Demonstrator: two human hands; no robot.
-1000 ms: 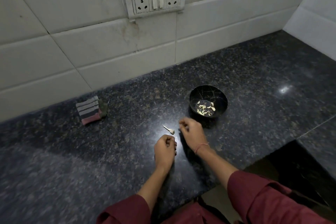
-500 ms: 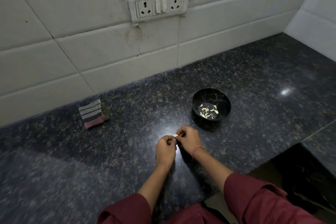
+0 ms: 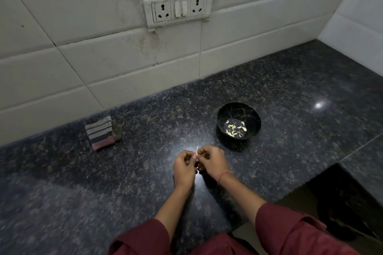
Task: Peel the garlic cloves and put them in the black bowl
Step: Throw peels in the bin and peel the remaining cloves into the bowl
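Pale garlic clove pinched between left hand and right hand, both grips curled

Here's a loose dark maroon cloth left sleeve and its matching right sleeve, both wide-cuffed and ending near the elbow. The forearms are bare down to the left hand and right hand. There's a thin pinkish-red thread band circling the right wrist.

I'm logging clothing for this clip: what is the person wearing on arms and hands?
Dark red sleeves, left sleeve and right sleeve, end above bare forearms. A thin pinkish thread band circles the right wrist. The left hand and right hand are ungloved.
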